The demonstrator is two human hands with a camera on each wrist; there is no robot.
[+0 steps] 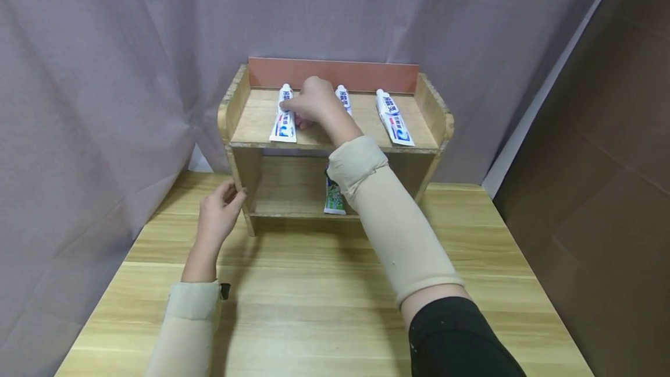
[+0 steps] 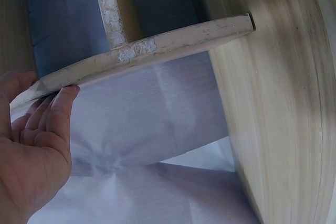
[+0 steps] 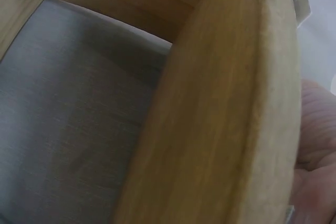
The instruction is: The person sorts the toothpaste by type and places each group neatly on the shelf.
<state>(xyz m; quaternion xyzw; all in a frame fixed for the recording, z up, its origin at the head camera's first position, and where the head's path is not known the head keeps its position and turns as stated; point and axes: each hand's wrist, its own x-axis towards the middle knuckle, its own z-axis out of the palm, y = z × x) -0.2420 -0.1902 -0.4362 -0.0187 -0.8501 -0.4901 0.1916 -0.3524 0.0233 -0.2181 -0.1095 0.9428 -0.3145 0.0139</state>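
On the upper board of a small wooden shelf [image 1: 335,148], my right hand [image 1: 316,100] is at the leftmost white-and-blue toothpaste tube [image 1: 283,127]. The thumb lies across this tube and the curled fingers are at its right side, partly hidden. A second toothpaste tube [image 1: 343,98] shows partly behind that hand, and a third toothpaste tube [image 1: 394,118] lies to the right. My left hand [image 1: 218,211] holds the front edge of the shelf's left side panel [image 2: 184,43], thumb on one face and fingers on the other. In the right wrist view, the right hand [image 3: 317,145] shows only partly, past a board's edge.
A green tube [image 1: 334,198] lies on the lower board, partly covered by the right sleeve. The shelf stands on a wood-grain table [image 1: 303,307]. Grey cloth [image 1: 335,10] hangs behind and to the left; a brown panel [image 1: 602,162] stands at the right.
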